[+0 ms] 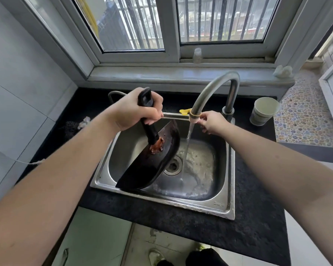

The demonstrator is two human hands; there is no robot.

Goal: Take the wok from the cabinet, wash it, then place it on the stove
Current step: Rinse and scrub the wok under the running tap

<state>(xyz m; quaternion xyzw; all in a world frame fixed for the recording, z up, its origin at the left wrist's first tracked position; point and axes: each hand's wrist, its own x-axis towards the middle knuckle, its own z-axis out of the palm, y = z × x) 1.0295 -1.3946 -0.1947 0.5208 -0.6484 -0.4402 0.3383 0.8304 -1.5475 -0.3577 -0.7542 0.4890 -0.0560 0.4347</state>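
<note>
Two hands work: our left hand (135,110) grips the wok (152,156) handle, right hand (212,121) pinches the faucet spout (194,117); we should swing the stream onto the wok.

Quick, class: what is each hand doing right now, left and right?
Left hand: grips the wok by its handle, tilted in the sink.
Right hand: pinches the faucet tip, water running.

Black wok (152,166) — tilted on edge, over sink (227,206)
</note>
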